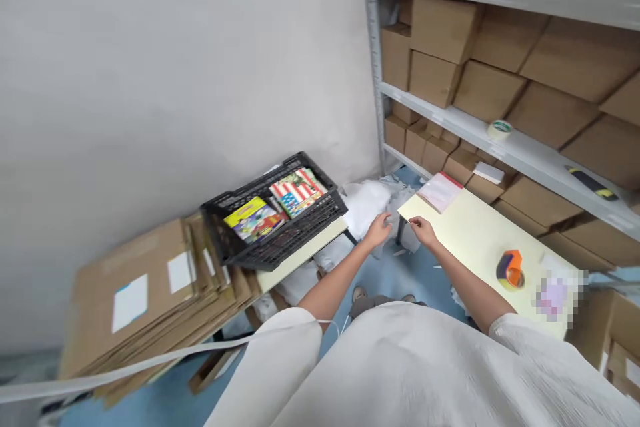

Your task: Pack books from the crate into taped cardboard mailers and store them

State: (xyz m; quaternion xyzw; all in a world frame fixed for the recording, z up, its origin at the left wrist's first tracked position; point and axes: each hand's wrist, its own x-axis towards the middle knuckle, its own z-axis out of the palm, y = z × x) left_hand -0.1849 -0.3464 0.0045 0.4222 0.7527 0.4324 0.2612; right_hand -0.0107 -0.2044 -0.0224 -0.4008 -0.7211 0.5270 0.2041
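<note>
My left hand [379, 230] is held out over the gap between two tables, its fingers apart and nothing in them. Close by on its left stands a black plastic crate [265, 250] holding a yellow-and-purple picture book [255, 219] and another with red and white stripes [299, 191]. My right hand [424, 231] is at the corner of the cream table [475, 233], with thumb and fingers pinched together. Whatever small thing may be between them is too small to make out. Near that hand lies a clear plastic bag with a red edge [441, 192].
Flattened cardboard boxes [135, 287] are stacked on the left table. An orange tape dispenser [511, 270] sits on the right table. Shelves of cardboard boxes [443, 30] rise behind it, with a tape roll [499, 129] and a yellow-and-black cutter [593, 183]. White bags [367, 205] lie between the tables.
</note>
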